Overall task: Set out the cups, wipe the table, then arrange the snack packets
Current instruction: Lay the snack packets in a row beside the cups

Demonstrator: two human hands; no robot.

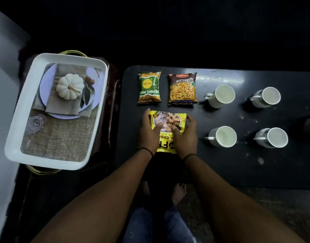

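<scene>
Gripped between left hand (149, 132), right hand (185, 136): yellow packet (168, 120).

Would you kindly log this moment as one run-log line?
phase: arranging packets | left hand: holds yellow packet | right hand: holds it too | green packet, brown packet: placed | cups: four out

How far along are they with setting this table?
Done: four cups stand in two rows; the green packet and brown packet lie side by side. In hand: left hand and right hand hold the yellow packet. Left: placing it. Whether the table was wiped is not clear.
</scene>
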